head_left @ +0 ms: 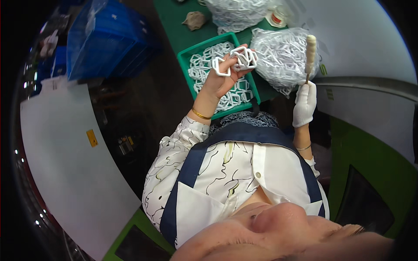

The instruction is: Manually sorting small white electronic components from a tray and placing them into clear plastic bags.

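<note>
My bare left hand (216,85) is closed around several white angular rings (244,59), raised above a green tray (183,71). One ring sits apart from the others near my thumb. Inside the tray lie many similar white rings (198,65). On the right, my right hand (304,105), in a white glove, grips a thin-shafted hand tool (310,52) with its cream handle pointing up and away from me. The lower end of the tool is hidden by the glove.
Clear plastic bags of white rings (283,54) stand right of the tray and behind it, on a green table (167,19). A small labelled tub (277,17) and a brownish lump (194,20) are at the back. Blue crates (109,43) and a grey-white panel (65,161) are left.
</note>
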The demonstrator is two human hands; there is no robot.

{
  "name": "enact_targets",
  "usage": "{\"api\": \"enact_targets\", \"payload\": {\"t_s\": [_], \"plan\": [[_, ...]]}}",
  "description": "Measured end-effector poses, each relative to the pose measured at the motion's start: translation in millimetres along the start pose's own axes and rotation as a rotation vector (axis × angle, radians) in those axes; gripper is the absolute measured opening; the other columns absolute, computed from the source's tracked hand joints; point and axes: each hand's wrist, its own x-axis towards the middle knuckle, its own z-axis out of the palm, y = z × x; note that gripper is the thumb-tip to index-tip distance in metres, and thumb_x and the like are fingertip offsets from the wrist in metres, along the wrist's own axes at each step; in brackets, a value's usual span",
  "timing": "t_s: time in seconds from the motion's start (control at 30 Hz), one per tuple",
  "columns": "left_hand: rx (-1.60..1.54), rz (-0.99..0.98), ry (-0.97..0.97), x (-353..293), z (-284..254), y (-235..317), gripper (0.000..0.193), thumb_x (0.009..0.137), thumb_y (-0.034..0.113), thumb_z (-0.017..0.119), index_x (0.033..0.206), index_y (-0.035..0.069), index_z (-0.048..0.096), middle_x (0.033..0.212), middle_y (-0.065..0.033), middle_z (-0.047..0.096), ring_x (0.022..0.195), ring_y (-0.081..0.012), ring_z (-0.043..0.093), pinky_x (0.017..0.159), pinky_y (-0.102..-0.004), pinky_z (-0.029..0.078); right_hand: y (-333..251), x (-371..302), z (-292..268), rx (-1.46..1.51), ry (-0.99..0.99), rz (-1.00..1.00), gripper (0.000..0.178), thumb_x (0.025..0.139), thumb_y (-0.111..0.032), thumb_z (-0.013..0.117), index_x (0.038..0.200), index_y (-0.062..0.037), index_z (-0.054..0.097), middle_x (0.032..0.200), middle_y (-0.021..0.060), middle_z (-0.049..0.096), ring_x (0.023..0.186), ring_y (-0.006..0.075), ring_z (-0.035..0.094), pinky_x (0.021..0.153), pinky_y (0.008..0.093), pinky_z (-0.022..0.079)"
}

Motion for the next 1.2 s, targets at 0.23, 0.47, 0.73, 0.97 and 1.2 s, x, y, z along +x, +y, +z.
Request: {"api": "enact_targets", "payload": {"t_s": [0.23, 0.47, 0.73, 0.97, 1.2], "plan": [[0.617, 0.18, 0.073, 61, 55, -10, 0.036, 0.097, -0.002, 0.045, 0.132, 0.002, 0.054, 0.115, -0.0063, 0.065, 0.104, -0.0128, 0.06, 0.094, -0.026, 0.046, 10, -10, -43, 0.045, 0.217, 0.086, 0.028, 0.106, -0.027, 0.042, 0.1, -0.0048, 0.057, 0.066, -0.008, 0.032, 0.056, 0.0017, 0.028, 0.05, 0.0199, 0.024], [1.232, 0.521, -0.074, 118, 76, -49, 0.04, 0.088, -0.001, 0.053, 0.128, 0.004, 0.056, 0.11, -0.0124, 0.064, 0.103, -0.0249, 0.062, 0.092, -0.0345, 0.049, 5, -13, -56, 0.055, 0.231, 0.124, 0.028, 0.106, -0.024, 0.041, 0.1, -0.0036, 0.057, 0.065, -0.0079, 0.03, 0.055, 0.0019, 0.027, 0.05, 0.0207, 0.024], [1.909, 0.443, -0.27, 114, 21, -92, 0.026, 0.082, 0.009, 0.064, 0.107, 0.013, 0.068, 0.11, -0.0077, 0.062, 0.103, -0.0314, 0.06, 0.086, -0.0416, 0.049, 30, -12, -71, -0.145, 0.2, 0.175, 0.026, 0.105, -0.022, 0.042, 0.098, -0.0046, 0.061, 0.065, -0.0072, 0.038, 0.057, 0.0021, 0.033, 0.052, 0.0203, 0.029], [2.127, 0.518, -0.377, 134, 27, -94, 0.031, 0.082, 0.017, 0.066, 0.113, 0.023, 0.067, 0.111, -0.0049, 0.062, 0.101, -0.029, 0.058, 0.083, -0.0441, 0.049, 32, -8, -71, -0.183, 0.201, 0.155, 0.026, 0.105, -0.021, 0.043, 0.098, -0.0039, 0.061, 0.065, -0.0071, 0.037, 0.057, 0.0024, 0.033, 0.052, 0.0206, 0.03], [2.309, 0.622, -0.03, 177, 11, -71, 0.036, 0.081, 0.024, 0.069, 0.117, 0.021, 0.066, 0.117, -0.0088, 0.061, 0.108, -0.0327, 0.055, 0.09, -0.0449, 0.048, 37, -14, -74, -0.179, 0.209, 0.208, 0.025, 0.105, -0.02, 0.044, 0.098, -0.0038, 0.062, 0.065, -0.007, 0.038, 0.057, 0.0026, 0.034, 0.052, 0.021, 0.03]]}}
